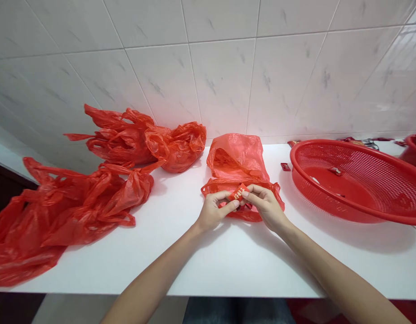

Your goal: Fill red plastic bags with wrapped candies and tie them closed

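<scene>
Your left hand (212, 210) and right hand (269, 208) pinched small red printed packet (238, 192) above crumpled red plastic bag (253, 217). Apparently partway: dark pieces (247, 206) inside bag, few in round red perforated basket (344, 208).

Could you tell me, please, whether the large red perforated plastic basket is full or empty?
Nearly empty: the basket has only a few small pieces lying in it, and most of its red bottom shows bare.

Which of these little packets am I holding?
The red packet with pale lettering, pinched by your left hand and right hand above a red plastic bag. The dark red packet by the basket lies untouched on the table.
</scene>
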`<state>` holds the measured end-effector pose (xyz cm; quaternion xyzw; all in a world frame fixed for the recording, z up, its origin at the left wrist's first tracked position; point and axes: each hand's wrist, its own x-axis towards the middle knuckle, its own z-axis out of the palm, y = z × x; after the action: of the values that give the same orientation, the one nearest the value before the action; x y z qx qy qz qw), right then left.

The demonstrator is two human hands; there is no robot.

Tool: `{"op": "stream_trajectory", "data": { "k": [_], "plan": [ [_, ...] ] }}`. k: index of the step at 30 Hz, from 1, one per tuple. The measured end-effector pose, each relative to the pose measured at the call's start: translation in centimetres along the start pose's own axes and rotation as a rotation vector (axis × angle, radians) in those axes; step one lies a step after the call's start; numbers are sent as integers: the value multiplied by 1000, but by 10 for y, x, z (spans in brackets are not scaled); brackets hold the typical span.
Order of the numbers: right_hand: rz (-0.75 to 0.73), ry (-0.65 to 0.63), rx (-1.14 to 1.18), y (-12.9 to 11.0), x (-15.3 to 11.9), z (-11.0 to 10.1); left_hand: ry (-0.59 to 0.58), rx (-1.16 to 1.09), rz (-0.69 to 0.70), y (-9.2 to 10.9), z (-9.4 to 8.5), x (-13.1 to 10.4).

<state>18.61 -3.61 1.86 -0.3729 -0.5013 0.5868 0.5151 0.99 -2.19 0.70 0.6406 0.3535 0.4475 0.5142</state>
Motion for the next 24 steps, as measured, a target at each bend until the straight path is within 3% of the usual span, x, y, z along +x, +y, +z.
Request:
{"op": "stream_trajectory", "data": {
  "k": [24],
  "plan": [
    [-20, -3, -15, 0, 1, -2, 4, -59, 9, 2, 0, -2]
  ]
}}
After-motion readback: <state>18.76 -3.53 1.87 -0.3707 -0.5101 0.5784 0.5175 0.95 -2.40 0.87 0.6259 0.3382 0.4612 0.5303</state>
